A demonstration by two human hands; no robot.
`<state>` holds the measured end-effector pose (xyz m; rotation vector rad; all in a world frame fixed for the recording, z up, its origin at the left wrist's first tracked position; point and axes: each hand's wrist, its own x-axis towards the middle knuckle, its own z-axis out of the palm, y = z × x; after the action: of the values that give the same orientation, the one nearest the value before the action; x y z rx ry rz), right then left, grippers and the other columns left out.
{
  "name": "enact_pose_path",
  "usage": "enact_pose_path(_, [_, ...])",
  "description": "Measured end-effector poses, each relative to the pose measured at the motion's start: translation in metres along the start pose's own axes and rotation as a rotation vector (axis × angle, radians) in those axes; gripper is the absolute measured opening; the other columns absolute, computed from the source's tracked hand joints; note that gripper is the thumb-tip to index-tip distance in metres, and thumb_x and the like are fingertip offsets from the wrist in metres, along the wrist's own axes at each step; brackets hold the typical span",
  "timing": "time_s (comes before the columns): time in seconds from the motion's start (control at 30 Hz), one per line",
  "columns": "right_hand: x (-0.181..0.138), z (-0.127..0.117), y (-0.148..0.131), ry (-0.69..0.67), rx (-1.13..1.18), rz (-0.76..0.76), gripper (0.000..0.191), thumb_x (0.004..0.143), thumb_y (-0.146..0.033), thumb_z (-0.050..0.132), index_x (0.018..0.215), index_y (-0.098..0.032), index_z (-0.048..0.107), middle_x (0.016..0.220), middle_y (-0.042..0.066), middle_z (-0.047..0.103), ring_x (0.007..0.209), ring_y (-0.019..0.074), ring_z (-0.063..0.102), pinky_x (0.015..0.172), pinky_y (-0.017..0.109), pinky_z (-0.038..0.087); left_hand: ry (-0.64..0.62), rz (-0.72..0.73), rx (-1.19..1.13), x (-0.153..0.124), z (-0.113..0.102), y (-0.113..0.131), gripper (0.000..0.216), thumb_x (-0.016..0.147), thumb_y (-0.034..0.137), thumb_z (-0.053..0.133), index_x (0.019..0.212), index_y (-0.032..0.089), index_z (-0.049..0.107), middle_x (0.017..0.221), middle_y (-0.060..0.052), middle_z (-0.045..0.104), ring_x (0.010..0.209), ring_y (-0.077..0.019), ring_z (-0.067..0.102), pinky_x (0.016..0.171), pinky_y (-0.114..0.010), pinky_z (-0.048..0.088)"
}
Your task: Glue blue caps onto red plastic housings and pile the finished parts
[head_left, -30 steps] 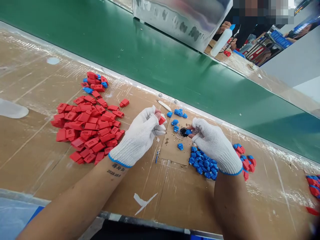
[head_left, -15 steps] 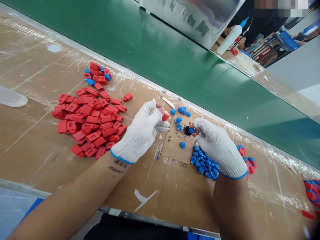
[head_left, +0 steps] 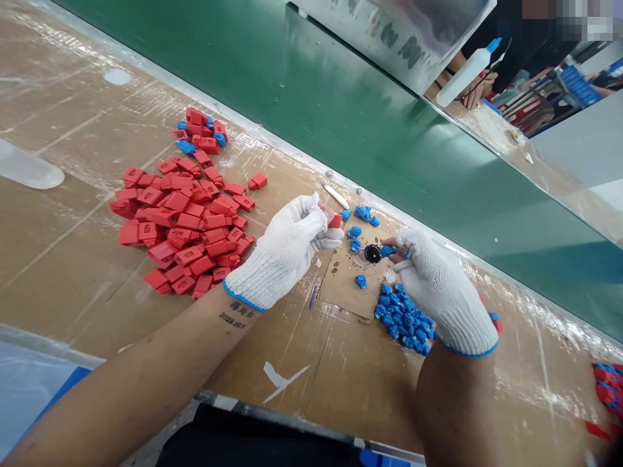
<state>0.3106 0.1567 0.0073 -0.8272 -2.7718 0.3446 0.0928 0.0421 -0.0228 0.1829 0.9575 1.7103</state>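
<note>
Ref point: flat brown cardboard sheet [head_left: 342, 285]. Left of it: big heap of red blocky plastic pieces [head_left: 180, 224], then a strip of glossy brown counter [head_left: 272, 337] up to the sheet; white torn scrap [head_left: 278, 381] lies on it, front-left of sheet. Green smooth surface [head_left: 233, 84] runs behind the sheet, past the counter's rear edge. Heap of small blue ribbed pieces [head_left: 403, 318] crowds the sheet's front-right corner.

Cut off: translucent whitish rounded object [head_left: 32, 168], far left of sheet. Red-and-blue pieces [head_left: 495, 323] right of sheet, mostly behind right hand.

Left hand [head_left: 289, 246], white knit glove: pinching one red block [head_left: 335, 221] at sheet's rear-left. Right hand [head_left: 438, 285], same glove: pinching one blue ribbed piece [head_left: 388, 251] by sheet's right edge, beside round black dish [head_left: 372, 253]; can't tell if touching.
</note>
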Motion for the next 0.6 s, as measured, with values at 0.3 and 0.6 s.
enact_pose_path(0.3, [-0.004, 0.013, 0.008, -0.047, 0.02, 0.064, 0.032, 0.085, -0.012, 0.05, 0.109, -0.025, 0.067, 0.099, 0.006, 0.074, 0.09, 0.0261, 0.071, 0.073, 0.038, 0.053, -0.03, -0.016, -0.021, -0.003, -0.001, 0.003, 0.017, 0.101, 0.009, 0.064, 0.089, 0.018, 0.056, 0.087, -0.001, 0.072, 0.068, -0.0107, 0.071, 0.069, -0.025, 0.058])
enact_pose_path(0.6, [-0.001, 0.012, 0.0, -0.067, -0.006, 0.054, 0.027, 0.085, -0.011, 0.05, 0.103, -0.024, 0.066, 0.094, 0.007, 0.072, 0.086, 0.026, 0.067, 0.069, 0.037, 0.047, -0.033, -0.023, -0.026, -0.003, 0.0, 0.003, 0.019, 0.1, 0.01, 0.066, 0.088, 0.018, 0.055, 0.084, 0.0, 0.07, 0.069, -0.0106, 0.07, 0.069, -0.025, 0.057])
